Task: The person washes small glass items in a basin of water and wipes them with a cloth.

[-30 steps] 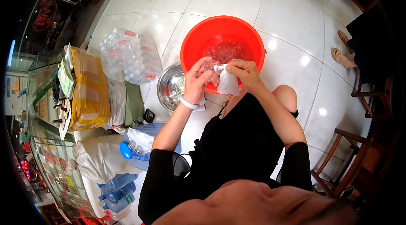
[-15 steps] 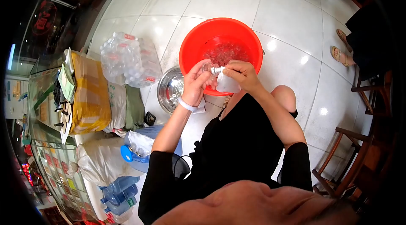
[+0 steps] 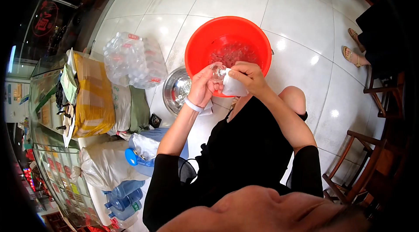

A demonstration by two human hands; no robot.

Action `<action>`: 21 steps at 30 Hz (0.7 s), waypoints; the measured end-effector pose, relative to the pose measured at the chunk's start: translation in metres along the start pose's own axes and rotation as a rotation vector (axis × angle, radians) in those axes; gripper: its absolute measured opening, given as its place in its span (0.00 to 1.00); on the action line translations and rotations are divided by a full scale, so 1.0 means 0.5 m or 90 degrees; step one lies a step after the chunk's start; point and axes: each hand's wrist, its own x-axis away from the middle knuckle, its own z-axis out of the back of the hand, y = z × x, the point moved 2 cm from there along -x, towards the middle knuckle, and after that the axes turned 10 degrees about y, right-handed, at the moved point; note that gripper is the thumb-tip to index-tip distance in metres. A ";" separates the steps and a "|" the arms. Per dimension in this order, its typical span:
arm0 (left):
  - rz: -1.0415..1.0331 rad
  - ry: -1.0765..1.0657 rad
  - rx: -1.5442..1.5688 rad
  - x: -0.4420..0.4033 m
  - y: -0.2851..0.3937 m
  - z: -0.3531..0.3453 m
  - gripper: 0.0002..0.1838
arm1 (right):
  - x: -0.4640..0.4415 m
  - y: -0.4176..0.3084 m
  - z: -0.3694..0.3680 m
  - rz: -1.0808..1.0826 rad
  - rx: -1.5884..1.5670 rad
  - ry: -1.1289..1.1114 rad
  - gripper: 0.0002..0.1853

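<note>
My left hand (image 3: 202, 85), with a white band at the wrist, grips a small clear glass (image 3: 218, 72) by its outside. In my right hand (image 3: 250, 77) is a white cloth (image 3: 234, 85), pinched between thumb and fingers, with part of it at the mouth of the glass. Both hands are over the near rim of a red plastic tub (image 3: 197, 44). Many small clear glass pieces (image 3: 235, 53) lie in the bottom of the tub; their exact shape is too small to tell.
A shiny metal basin (image 3: 171, 99) stands left of the tub, beside a shrink-wrapped pack of bottles (image 3: 133, 59). A taped yellow carton (image 3: 94, 97) and large blue water jugs (image 3: 124, 201) are further left. At the right are a wooden chair (image 3: 349, 162) and another person's sandalled foot (image 3: 349, 55).
The glass and cloth have shifted slightly, and the cloth hangs a little more spread out below my right hand. Both hands keep their grip over the tub.
</note>
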 end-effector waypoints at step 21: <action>-0.359 0.079 -0.236 0.012 0.015 -0.023 0.26 | 0.011 0.007 -0.016 -0.307 -0.182 0.094 0.09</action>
